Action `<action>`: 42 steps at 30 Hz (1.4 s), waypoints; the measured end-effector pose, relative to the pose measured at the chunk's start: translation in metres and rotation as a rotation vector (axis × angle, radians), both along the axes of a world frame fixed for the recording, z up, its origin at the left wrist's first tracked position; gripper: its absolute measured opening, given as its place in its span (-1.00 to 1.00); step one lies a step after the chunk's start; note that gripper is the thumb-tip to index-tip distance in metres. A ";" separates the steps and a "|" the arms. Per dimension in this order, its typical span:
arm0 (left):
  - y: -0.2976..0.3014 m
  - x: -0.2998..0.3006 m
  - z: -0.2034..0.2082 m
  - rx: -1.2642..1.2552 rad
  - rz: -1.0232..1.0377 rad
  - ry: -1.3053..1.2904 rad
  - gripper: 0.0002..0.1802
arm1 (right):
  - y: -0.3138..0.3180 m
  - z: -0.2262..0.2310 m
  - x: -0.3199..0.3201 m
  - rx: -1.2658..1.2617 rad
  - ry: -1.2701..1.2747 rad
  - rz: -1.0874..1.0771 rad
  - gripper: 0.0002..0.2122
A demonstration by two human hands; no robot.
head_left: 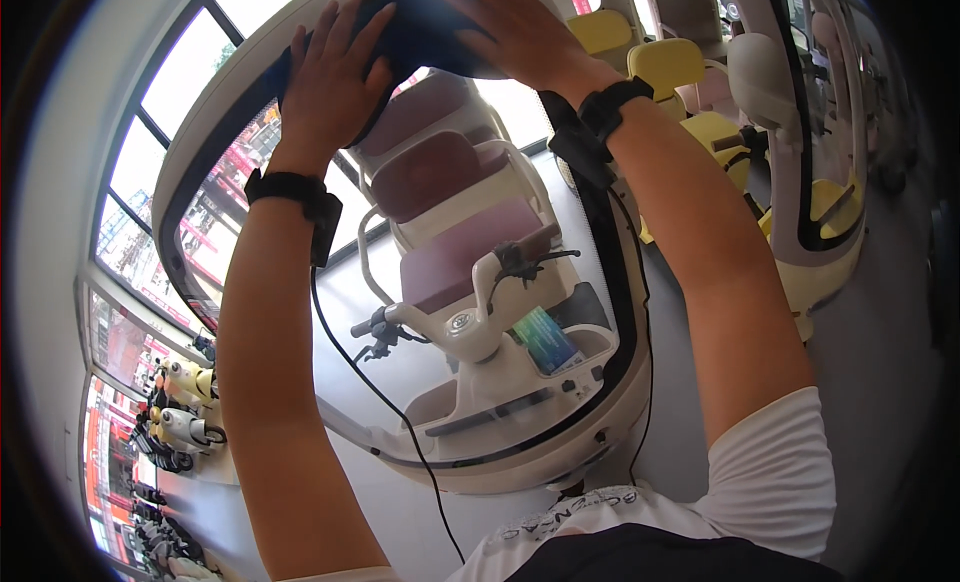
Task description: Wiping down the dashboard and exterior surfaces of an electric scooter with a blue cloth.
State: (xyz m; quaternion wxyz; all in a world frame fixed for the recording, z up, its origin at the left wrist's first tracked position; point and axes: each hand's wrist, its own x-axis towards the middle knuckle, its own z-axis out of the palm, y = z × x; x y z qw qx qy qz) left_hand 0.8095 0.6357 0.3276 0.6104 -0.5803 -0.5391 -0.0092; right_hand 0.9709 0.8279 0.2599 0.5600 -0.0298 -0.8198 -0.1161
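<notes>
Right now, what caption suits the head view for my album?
Left hand and right hand spread on dark material high on a pale, canopied scooter with mauve seats.

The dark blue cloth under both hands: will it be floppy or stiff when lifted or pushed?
The dark blue cloth is probably floppy, since its lower edge curves. Pushed, it would likely slide, as the clear, black-bordered windshield beneath looks smooth.

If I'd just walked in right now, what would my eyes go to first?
Probably the two raised hands at the top: the left hand and right hand, spread against dark material on a cream vehicle. In the middle, behind its handlebars, are purplish seats. Bright yellow seats stand out at upper right.
</notes>
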 end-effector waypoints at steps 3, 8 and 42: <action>-0.002 -0.003 -0.008 -0.006 0.035 -0.004 -0.43 | -0.016 -0.005 0.006 -0.104 0.056 0.021 -0.42; -0.013 0.027 -0.048 -0.011 0.031 -0.052 -0.41 | -0.025 -0.051 0.017 -0.112 0.220 0.059 -0.48; -0.128 -0.084 0.009 0.078 0.178 -0.119 -0.40 | -0.108 0.073 -0.068 0.044 -0.069 -0.026 -0.48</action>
